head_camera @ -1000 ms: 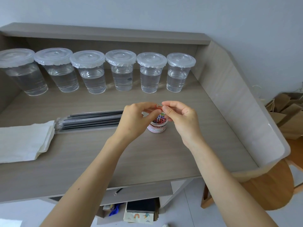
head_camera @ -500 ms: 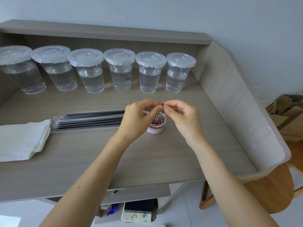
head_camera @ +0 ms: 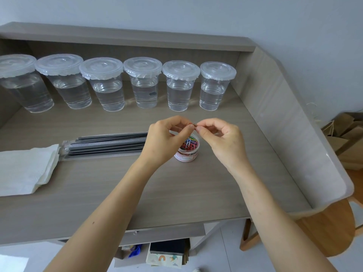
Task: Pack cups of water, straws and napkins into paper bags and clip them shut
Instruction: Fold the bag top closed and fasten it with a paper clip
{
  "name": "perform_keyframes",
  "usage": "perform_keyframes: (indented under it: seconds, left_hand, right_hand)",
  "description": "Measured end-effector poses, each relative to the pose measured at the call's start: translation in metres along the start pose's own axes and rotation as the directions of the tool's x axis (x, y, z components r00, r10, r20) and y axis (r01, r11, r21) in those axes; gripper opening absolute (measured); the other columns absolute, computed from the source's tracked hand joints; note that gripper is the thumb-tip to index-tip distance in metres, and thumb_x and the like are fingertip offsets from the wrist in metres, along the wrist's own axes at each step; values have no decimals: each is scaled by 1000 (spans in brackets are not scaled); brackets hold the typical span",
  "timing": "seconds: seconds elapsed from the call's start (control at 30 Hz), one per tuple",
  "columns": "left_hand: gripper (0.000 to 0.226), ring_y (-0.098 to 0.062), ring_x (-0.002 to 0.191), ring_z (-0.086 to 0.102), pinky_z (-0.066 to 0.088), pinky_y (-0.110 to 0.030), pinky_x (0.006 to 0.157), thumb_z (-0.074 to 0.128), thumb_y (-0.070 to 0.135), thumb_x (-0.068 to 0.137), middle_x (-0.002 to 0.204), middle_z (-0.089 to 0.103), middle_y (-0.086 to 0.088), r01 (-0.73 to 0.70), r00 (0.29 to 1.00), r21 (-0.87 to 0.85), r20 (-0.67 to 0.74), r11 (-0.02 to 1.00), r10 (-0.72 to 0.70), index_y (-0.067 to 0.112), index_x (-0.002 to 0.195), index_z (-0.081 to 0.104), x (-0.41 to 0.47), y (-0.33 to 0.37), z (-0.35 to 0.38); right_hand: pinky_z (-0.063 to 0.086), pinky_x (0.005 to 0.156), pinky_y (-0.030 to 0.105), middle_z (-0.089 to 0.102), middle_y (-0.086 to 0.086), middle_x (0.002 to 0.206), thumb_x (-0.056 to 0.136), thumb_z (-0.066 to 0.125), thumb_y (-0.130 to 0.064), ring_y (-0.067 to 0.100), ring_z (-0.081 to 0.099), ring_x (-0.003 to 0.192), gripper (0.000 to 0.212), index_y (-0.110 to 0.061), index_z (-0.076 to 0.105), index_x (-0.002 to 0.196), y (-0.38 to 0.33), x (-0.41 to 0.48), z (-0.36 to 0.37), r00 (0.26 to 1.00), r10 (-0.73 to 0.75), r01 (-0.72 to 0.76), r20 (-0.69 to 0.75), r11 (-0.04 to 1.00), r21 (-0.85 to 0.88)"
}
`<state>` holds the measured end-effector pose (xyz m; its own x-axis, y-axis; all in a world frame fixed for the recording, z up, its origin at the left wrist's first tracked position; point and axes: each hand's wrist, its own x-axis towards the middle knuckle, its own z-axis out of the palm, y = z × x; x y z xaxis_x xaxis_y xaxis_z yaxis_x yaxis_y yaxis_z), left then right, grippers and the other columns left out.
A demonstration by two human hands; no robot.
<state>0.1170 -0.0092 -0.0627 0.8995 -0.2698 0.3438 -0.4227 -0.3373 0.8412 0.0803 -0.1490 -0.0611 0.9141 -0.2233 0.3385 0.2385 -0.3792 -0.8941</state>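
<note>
Grey wood desk [head_camera: 196, 193] carries six lidded cups [head_camera: 143, 83] of water in a row at 12 o'clock. White napkins [head_camera: 25, 169] lie at 9, with black straws [head_camera: 106, 144] just beside them. Paper bags [head_camera: 347, 138] sit off the desk at 3. Left hand [head_camera: 163, 142] and right hand [head_camera: 224, 140] meet above the central tub [head_camera: 186, 154], fingertips together pinching one clip [head_camera: 192, 125].

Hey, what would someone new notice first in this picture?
Six lidded cups of water line the back of the desk. At mid-desk the left hand and right hand pinch a small clip between them, just above an open tub of coloured clips. Straws and napkins lie to the left.
</note>
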Motion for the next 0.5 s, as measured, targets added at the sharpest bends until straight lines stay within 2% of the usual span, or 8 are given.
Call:
perform_keyframes:
  seconds: [0.13, 0.27, 0.37, 0.5]
  left_hand:
    - [15, 5, 71, 57, 41, -6, 60, 65, 20, 85, 71, 64, 16, 15, 1000, 14, 1, 1000, -15, 29, 74, 66, 2, 0, -5]
    - [11, 10, 68, 56, 37, -4, 58, 64, 20, 85, 69, 62, 22, 30, 999, 15, 22, 999, -31, 25, 77, 68, -2, 2, -9]
    - [14, 12, 68, 57, 40, -5, 60, 64, 22, 86, 70, 62, 23, 18, 997, 20, 76, 1000, -19, 33, 77, 65, -8, 5, -12]
    - [7, 15, 57, 53, 38, -3, 59, 65, 20, 86, 71, 58, 26, -8, 991, 34, 137, 999, 3, 28, 87, 65, -18, 14, -11]
  right_hand:
    - [40, 63, 8, 65, -13, 71, 82, 67, -11, -5, 53, 63, 21, -31, 66, 76, -4, 1, -1, 1000, -13, 14, 21, 999, -46]
    - [38, 61, 7, 63, -20, 72, 82, 67, -10, -3, 52, 64, 20, -29, 66, 78, -11, -3, -4, 997, -42, 52, 69, 986, -160]
    - [37, 59, 7, 60, -25, 63, 81, 68, -10, -3, 52, 62, 20, -29, 66, 76, -14, -13, -7, 1000, -25, 27, 11, 979, -202]
    - [36, 57, 7, 61, -23, 62, 81, 68, -11, -2, 52, 61, 19, -30, 67, 75, -12, -34, -18, 993, 30, -55, -117, 974, -220]
